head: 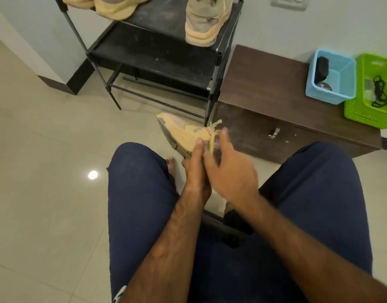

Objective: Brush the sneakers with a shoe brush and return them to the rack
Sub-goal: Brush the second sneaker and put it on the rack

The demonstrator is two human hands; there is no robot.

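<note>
While my left hand (195, 169) grips the peach sneaker (183, 133) from below, thumb on its side, I hold it up between my knees over the tiled floor (45, 138), just in front of the shoe rack (157, 53). My right hand (230, 171) lies over the laces. It is blurred, and a dark shape (217, 153) shows under its fingers, probably the shoe brush, but I cannot tell how they close.

To brush well, I judge I should clamp the sole firmly, work in short strokes away from myself, and turn the shoe so sides and heel get their share.

A matching sneaker (204, 20) stands on the rack's upper shelf, with other pale sneakers (116, 6) at its left end.

On the brown cabinet (264, 84) beside the rack, a blue basket (343, 82) holds a black oblong object (322, 66) leaning on its wall and a small round thing (323, 86) at the bottom. The green basket (358, 110) touching it holds a black cord (379, 92).
</note>
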